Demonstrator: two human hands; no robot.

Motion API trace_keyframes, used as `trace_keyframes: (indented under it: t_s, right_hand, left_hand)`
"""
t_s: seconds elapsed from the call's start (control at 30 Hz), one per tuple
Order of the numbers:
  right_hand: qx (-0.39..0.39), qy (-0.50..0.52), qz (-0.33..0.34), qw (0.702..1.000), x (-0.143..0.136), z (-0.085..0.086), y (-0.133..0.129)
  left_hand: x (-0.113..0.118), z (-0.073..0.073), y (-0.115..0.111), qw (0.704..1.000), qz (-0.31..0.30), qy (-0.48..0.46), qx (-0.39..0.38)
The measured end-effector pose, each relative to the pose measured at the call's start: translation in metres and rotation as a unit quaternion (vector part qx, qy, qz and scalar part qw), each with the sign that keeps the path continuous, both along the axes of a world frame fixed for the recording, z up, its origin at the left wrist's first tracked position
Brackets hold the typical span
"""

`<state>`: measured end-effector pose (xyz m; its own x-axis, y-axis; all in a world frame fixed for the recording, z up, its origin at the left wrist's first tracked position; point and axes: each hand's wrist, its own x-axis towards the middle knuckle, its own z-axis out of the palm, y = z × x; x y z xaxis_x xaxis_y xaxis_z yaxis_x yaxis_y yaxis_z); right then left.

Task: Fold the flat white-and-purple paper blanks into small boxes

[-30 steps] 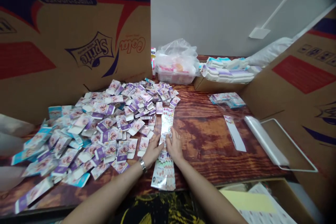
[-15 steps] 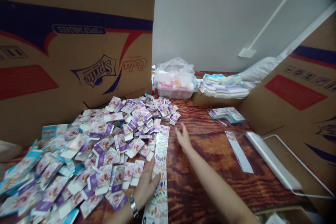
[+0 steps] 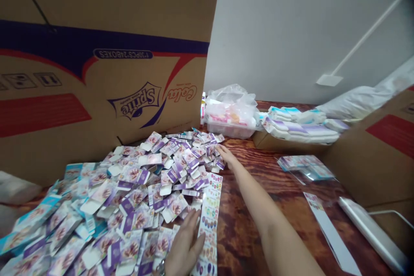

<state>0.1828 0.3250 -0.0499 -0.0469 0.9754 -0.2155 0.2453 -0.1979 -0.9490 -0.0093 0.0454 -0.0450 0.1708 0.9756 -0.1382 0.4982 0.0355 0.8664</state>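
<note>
A big heap of small purple-and-white printed boxes [image 3: 139, 202], some of them light blue, spreads over the left of the table. My left hand [image 3: 183, 248] lies at the heap's near right edge with its fingers stretched out, partly over a long strip of nail stickers [image 3: 210, 220]. A watch shows at that wrist. Farther forward, my right hand [image 3: 227, 158] is at the heap's far right edge, fingers extended against the boxes there. Nothing visible is gripped in either hand.
A large cardboard box [image 3: 161, 73] stands behind the heap. At the back are a bagged plastic tub [image 3: 231, 131] and a carton [image 3: 274, 141] of white packets. On the right lie clear packs [image 3: 305, 167], a white strip [image 3: 330, 233] and a plastic roll [image 3: 371, 233].
My right hand has moved forward from the bare table beside the strip to the far right edge of the heap. My left hand stays beside the strip. The camera view has shifted.
</note>
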Motion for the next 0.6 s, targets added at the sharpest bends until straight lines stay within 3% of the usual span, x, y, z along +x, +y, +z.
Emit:
trace_keyframes:
  t_s: [0.13, 0.3, 0.6]
  right_hand:
    - [-0.016, 0.042, 0.046, 0.998, -0.028, 0.007, -0.007]
    - [0.006, 0.057, 0.098, 0.994, -0.072, 0.031, -0.032]
    - [0.111, -0.028, 0.152, 0.982, -0.155, 0.079, -0.089]
  left_hand:
    - [-0.002, 0.011, 0.007, 1.0, 0.014, -0.008, -0.001]
    - [-0.011, 0.029, 0.012, 0.998, 0.059, -0.008, 0.006]
    - [-0.06, 0.05, -0.003, 0.988, 0.141, 0.032, 0.055]
